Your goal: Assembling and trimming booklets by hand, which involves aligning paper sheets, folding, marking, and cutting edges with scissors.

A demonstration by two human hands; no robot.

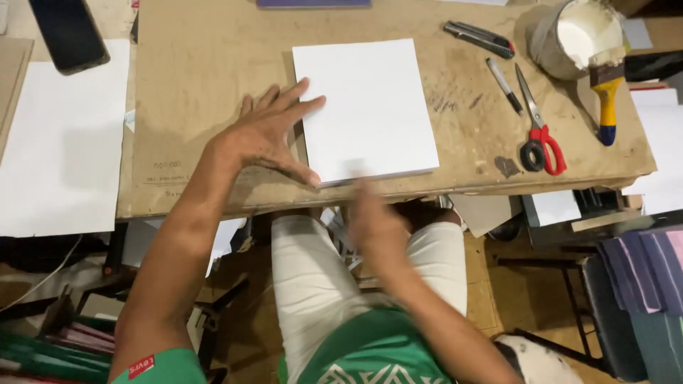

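A white stack of paper sheets [370,103] lies on a brown cardboard-covered table [206,71]. My left hand [267,131] rests flat with fingers spread against the stack's left edge, thumb near its front left corner. My right hand [373,220] is blurred, below the table's front edge just under the stack, above my lap; I cannot make out anything in it.
Red-handled scissors [539,131], a pen [504,85], a utility knife [478,38], a white glue tub [578,35] and a yellow-handled brush [607,99] lie at the right. A large white sheet [64,142] and a black phone [69,33] are at the left.
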